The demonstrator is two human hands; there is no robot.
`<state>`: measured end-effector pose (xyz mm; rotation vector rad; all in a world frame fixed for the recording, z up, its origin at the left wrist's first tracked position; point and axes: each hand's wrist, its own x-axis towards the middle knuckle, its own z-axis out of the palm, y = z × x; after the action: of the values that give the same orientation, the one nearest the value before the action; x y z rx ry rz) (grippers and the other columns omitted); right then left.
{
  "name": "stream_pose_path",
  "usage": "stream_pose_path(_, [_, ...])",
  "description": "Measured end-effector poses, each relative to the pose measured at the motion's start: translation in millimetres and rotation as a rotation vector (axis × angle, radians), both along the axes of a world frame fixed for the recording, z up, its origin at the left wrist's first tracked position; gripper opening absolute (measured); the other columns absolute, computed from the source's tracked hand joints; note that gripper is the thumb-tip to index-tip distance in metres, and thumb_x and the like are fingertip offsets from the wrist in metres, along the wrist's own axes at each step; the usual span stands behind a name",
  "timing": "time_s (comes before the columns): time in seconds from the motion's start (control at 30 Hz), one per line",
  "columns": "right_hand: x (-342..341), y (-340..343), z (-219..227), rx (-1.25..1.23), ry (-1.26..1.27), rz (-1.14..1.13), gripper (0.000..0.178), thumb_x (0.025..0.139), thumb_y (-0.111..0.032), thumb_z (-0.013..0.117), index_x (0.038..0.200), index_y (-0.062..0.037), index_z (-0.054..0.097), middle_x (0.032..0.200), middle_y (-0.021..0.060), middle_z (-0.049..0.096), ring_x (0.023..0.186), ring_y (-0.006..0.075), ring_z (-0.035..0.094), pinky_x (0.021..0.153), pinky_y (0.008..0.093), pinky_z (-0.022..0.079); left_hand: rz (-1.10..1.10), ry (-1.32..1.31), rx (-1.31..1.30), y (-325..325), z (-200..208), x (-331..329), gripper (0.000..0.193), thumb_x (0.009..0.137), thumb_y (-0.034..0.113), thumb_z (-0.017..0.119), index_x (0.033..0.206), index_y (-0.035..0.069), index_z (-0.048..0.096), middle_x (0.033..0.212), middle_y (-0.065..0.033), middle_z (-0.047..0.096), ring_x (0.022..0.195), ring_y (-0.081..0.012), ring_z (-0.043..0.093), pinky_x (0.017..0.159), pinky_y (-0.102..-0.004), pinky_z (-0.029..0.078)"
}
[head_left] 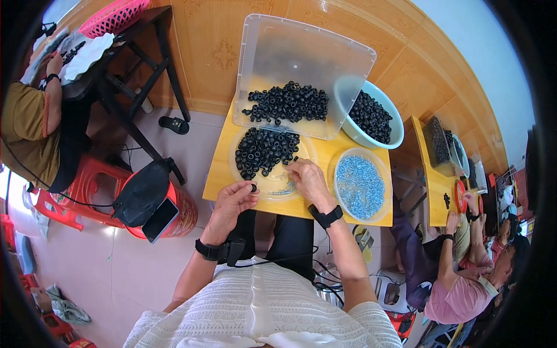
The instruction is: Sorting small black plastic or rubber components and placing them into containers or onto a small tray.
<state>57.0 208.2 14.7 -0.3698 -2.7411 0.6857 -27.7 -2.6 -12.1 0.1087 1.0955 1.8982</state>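
Between the thumb and fingertips of my left hand [233, 203] is a small black ring-shaped piece [253, 188], held over the near left edge of a shallow clear round tray [310, 152]. My right hand [312, 181] reaches into that tray with its fingers drawn together; whatever they hold is hidden. A heap of black ring-shaped pieces [264, 149] fills the tray's far part. Near my right fingertips lie a few small clear-blue pieces [282, 189]. Right of my right hand stands a round tub [390, 184] full of small blue transparent pieces [360, 187].
Behind the tray, a clear plastic bin [301, 46] lies tipped with more black pieces. A pale blue basin [397, 124] of black pieces stands beside it on the yellow table [219, 174]. A red bucket [184, 214] is at left. Other people work at both sides.
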Motion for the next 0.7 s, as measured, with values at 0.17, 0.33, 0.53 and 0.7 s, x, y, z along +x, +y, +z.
stream_pose_path(0.17, [-4.1,-4.3,0.9,0.025,-0.068,0.066,0.023,0.066,0.004,0.054,0.086,0.0010,0.064,0.089,0.0164,0.062,0.087,0.0312,0.058,0.078,0.0364,0.047,0.012,-0.001,-0.006,-2.5,-0.1,-0.6,0.020,0.086,0.017,0.057,0.101,0.004,0.059,0.086,-0.0063,0.064,0.070,-0.0093,0.061,0.067,-0.0209,0.050])
stream_pose_path(0.33, [-4.7,-2.0,-2.4,0.047,-0.084,0.069,0.021,0.065,0.003,0.053,0.084,0.0022,0.063,0.088,0.0187,0.061,0.085,0.0324,0.058,0.077,0.0375,0.047,0.020,0.001,-0.004,-2.7,-0.1,-0.2,0.020,0.086,0.017,0.057,0.101,0.004,0.059,0.086,-0.0063,0.064,0.070,-0.0091,0.061,0.067,-0.0210,0.050])
stream_pose_path(0.53, [-8.2,-0.7,-1.5,0.104,-0.060,0.158,0.009,0.064,0.004,0.055,0.072,0.0025,0.058,0.077,0.0170,0.058,0.078,0.0331,0.058,0.072,0.0377,0.048,0.018,0.001,-0.018,-2.3,0.9,-0.4,0.020,0.086,0.017,0.057,0.101,0.004,0.059,0.086,-0.0059,0.064,0.070,-0.0089,0.061,0.067,-0.0206,0.050])
stream_pose_path(0.7, [-6.2,-5.8,-1.1,0.273,-0.073,0.192,0.009,0.066,0.000,0.054,0.074,0.0002,0.058,0.077,0.0144,0.057,0.080,0.0302,0.057,0.070,0.0367,0.048,0.016,0.001,-0.015,-2.1,-0.9,-0.4,0.020,0.086,0.017,0.057,0.101,0.005,0.060,0.086,-0.0057,0.064,0.070,-0.0087,0.061,0.066,-0.0203,0.050])
